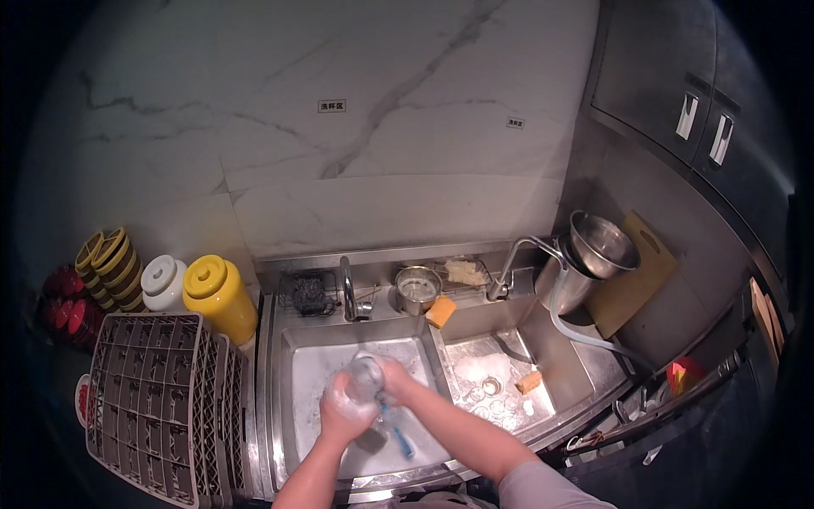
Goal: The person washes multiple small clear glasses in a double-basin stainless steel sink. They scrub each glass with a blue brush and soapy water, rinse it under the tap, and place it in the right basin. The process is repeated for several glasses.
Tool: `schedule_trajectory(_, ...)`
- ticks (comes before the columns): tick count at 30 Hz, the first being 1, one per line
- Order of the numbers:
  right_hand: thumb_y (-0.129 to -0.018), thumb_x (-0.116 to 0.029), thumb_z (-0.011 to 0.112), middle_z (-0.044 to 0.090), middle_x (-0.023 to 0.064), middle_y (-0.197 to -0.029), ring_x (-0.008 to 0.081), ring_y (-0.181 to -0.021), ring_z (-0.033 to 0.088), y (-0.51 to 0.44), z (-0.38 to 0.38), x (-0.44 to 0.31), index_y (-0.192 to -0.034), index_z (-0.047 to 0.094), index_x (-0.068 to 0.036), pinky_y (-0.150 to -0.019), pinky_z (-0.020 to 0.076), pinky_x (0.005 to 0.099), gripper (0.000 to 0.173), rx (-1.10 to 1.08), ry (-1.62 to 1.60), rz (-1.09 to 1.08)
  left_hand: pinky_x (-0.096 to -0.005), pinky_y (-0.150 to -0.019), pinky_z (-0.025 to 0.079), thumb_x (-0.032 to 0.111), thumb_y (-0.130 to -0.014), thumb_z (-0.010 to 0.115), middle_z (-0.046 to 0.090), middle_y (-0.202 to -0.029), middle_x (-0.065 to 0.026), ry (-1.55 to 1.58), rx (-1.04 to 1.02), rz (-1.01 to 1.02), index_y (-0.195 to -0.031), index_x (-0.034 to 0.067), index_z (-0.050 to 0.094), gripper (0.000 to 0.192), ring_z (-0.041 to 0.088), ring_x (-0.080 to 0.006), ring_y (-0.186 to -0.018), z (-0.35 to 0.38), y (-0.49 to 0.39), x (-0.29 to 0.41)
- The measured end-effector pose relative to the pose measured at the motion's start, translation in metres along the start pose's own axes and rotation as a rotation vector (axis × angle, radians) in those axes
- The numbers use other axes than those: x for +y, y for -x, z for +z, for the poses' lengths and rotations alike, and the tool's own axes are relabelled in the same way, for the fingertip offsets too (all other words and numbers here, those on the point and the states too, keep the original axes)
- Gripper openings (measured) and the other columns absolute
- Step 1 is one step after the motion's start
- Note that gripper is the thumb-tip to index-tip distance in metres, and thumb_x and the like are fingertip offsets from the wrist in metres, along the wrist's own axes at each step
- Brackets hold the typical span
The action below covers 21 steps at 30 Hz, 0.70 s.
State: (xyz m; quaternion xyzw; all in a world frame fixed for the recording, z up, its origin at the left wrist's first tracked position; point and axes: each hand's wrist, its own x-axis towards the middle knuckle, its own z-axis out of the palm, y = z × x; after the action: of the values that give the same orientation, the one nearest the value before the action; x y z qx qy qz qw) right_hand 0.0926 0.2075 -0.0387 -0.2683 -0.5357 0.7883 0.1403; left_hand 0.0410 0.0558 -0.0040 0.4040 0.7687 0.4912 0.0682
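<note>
Over the left basin of a stainless steel sink (278, 407), my left hand (345, 407) holds a clear drinking glass (365, 375), with foam on the fingers. My right hand (393, 380) is on the other side of the same glass, partly hidden behind it. Soapy water (311, 394) lies in this basin. Below the hands a blue-handled brush or similar tool (402, 442) slants downward; its upper end is hidden near the hands. In the right basin are a sponge (528, 382) and several small clear glasses (502, 410) near the drain.
Stacked grey dish racks (143, 407) stand left of the sink, near yellow (219, 299) and white (164, 283) lidded jars. Behind the basins are two faucets (346, 289), (509, 267), a steel wool pad (309, 292), a metal pot (418, 289) and an orange sponge (441, 312). Steel bowls (604, 245) stand right.
</note>
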Motion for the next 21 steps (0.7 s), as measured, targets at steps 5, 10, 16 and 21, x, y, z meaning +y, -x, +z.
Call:
schedule_trajectory(5, -0.105, -0.009, 0.048, 0.058, 0.0199, -0.139, 0.0279, -0.123, 0.061, 0.015, 0.013, 0.053, -0.147, 0.049, -0.002, -0.110, 0.0447, 0.0383, 0.043, 0.415, 0.439, -0.449, -0.0369, -0.089, 0.057, 0.011, -0.081, 0.077, 0.067, -0.109, -0.0063, 0.994, -0.102, -0.294, -0.122, 0.009, 0.058, 0.045, 0.068, -0.0209, -0.101, 0.016, -0.010, -0.030)
schedule_trajectory(10, -0.099, -0.010, 0.057, 0.056, 0.0151, -0.141, 0.0241, -0.132, 0.054, 0.021, 0.003, 0.042, -0.154, 0.039, -0.004, -0.114, 0.0403, 0.0365, 0.058, 0.090, 0.304, -0.301, -0.0394, -0.094, 0.056, 0.024, -0.099, 0.067, 0.066, -0.116, -0.0052, 1.420, -0.018, -0.570, -0.131, 0.010, 0.057, 0.037, 0.067, -0.0205, -0.107, 0.038, -0.010, -0.038)
schedule_trajectory(16, -0.075, -0.017, 0.082, 0.060, 0.0092, -0.138, 0.0187, -0.122, 0.059, 0.063, 0.011, -0.043, -0.152, 0.045, -0.005, -0.108, 0.0467, 0.0353, 0.086, -0.345, 0.248, -0.135, -0.0394, -0.098, 0.055, 0.034, -0.099, 0.070, 0.067, -0.126, -0.0072, 1.376, 0.033, -0.610, -0.140, 0.008, 0.056, 0.050, 0.067, -0.0221, -0.113, 0.056, -0.007, -0.046)
schedule_trajectory(21, -0.065, -0.007, 0.086, 0.066, 0.0077, -0.127, 0.0197, -0.116, 0.063, 0.042, -0.023, -0.025, -0.144, 0.055, -0.006, -0.103, 0.0505, 0.0352, 0.085, -0.543, 0.299, 0.062, -0.0391, -0.099, 0.055, 0.022, -0.080, 0.087, 0.069, -0.123, -0.0085, 1.075, -0.471, -0.186, -0.131, 0.004, 0.059, 0.061, 0.068, -0.0209, -0.112, 0.011, -0.033, -0.036)
